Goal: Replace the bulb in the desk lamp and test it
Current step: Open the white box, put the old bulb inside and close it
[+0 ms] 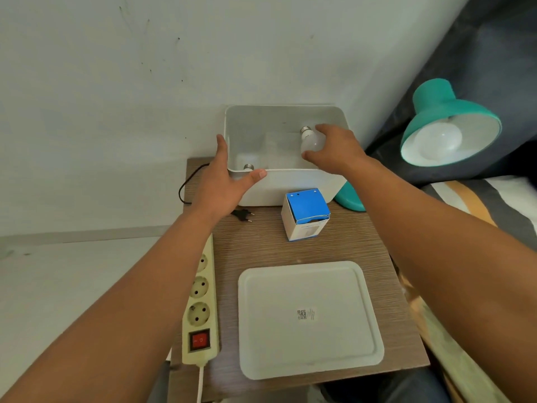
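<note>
A teal desk lamp (453, 112) leans at the right, its shade facing me with a white bulb (437, 141) screwed in. Its teal base (350, 199) shows behind the white bin (290, 184) at the back of the table. My right hand (334, 149) is inside the bin, closed around a white bulb (311, 141) whose metal screw cap points up and left. My left hand (223, 181) grips the bin's front left corner, thumb over the rim. Another bulb's cap (248, 167) peeks out at the bin's bottom left.
A blue and white bulb box (305, 213) stands in front of the bin. The white bin lid (308, 318) lies flat near me. A cream power strip with a red switch (200, 303) runs along the table's left edge. The black lamp plug (244, 215) lies unplugged.
</note>
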`<action>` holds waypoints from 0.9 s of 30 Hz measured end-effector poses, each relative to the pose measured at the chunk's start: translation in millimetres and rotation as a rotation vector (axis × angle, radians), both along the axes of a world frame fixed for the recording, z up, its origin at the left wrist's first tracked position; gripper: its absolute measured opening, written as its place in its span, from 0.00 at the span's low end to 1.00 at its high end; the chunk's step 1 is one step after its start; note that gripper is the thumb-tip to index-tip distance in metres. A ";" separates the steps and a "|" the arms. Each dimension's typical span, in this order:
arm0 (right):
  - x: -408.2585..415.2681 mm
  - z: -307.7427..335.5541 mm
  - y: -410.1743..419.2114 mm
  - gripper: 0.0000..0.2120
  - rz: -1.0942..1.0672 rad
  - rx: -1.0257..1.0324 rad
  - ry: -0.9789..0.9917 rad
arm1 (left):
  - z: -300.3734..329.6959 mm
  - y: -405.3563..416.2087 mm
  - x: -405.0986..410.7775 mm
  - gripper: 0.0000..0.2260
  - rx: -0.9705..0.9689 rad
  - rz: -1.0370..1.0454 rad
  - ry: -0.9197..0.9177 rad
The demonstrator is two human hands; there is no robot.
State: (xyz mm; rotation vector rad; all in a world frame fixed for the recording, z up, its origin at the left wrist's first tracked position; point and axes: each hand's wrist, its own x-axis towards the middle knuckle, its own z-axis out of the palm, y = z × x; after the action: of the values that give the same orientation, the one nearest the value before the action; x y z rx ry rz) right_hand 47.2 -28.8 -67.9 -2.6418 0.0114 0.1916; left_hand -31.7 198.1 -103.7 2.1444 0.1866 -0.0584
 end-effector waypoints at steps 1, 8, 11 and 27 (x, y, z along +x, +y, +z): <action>-2.1 1.2 -0.6 0.35 0.004 -0.001 -0.018 | 0.9 0.3 0.2 0.50 0.019 -0.007 0.002; -63.4 8.2 -9.4 0.26 0.056 0.086 -0.392 | 13.4 4.2 -26.0 0.49 0.236 -0.047 -0.057; -112.2 0.3 -19.4 0.25 0.052 0.142 -0.429 | 15.0 -2.5 -67.2 0.44 0.246 -0.020 -0.102; -302.4 -85.0 -93.1 0.46 -0.046 0.010 0.182 | -52.2 -40.1 -266.9 0.48 0.285 -0.246 0.319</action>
State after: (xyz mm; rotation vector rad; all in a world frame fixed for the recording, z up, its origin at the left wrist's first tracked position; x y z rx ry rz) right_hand -255.2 -122.0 -152.9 -2.6021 0.1317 0.4143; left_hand -298.6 158.0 -155.9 2.4238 0.1189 -0.5475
